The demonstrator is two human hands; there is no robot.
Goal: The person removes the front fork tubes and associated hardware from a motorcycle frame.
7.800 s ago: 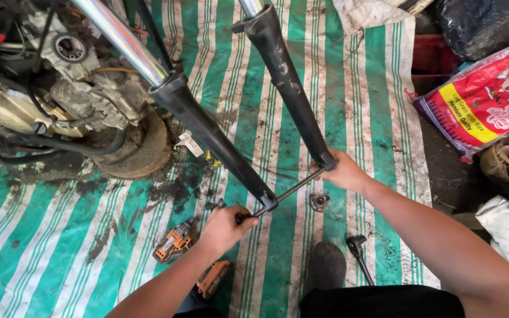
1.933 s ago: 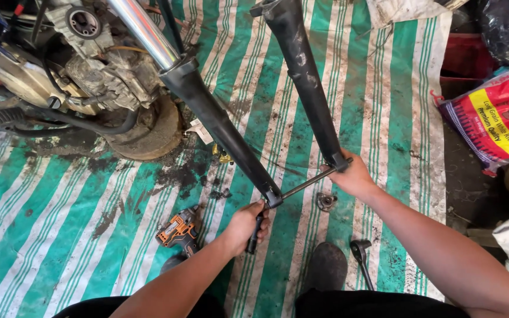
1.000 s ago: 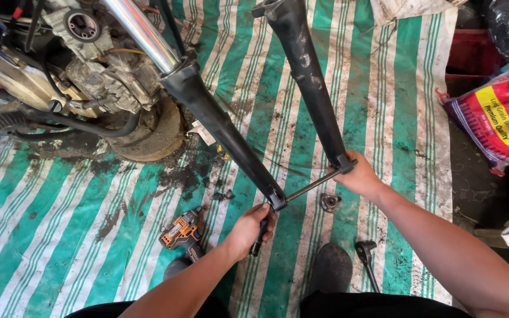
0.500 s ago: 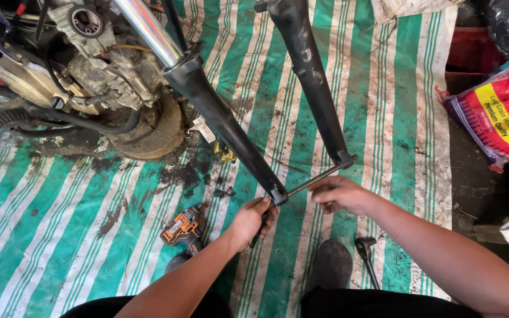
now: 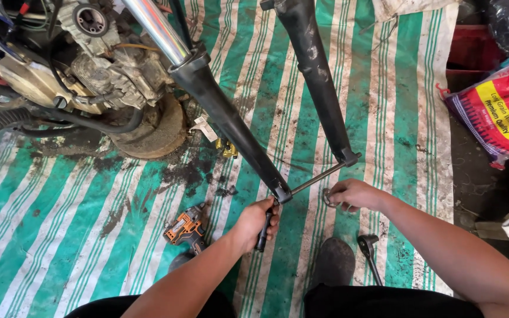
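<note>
Two black motorcycle fork legs (image 5: pixel 234 126) (image 5: pixel 319 82) slant down over a green and white striped tarp (image 5: pixel 60 235). A thin steel axle rod (image 5: pixel 318 178) joins their lower ends. My left hand (image 5: pixel 255 221) is shut on a dark tool handle (image 5: pixel 263 229) that meets the left fork's bottom end. My right hand (image 5: pixel 353 194) rests on the tarp below the right fork's end, fingers pinching a small metal ring (image 5: pixel 327 198). It no longer touches the fork.
A motorcycle engine and a rusty round drum (image 5: pixel 148 126) sit at the upper left. An orange power drill (image 5: pixel 185 227) lies left of my left arm. A ratchet wrench (image 5: pixel 369 250) lies near my shoe (image 5: pixel 332 265). Printed bags (image 5: pixel 499 112) stand at the right.
My right hand has come off the right fork's lower end and dropped to the tarp, closing on the small ring. My left hand stays on the tool handle.
</note>
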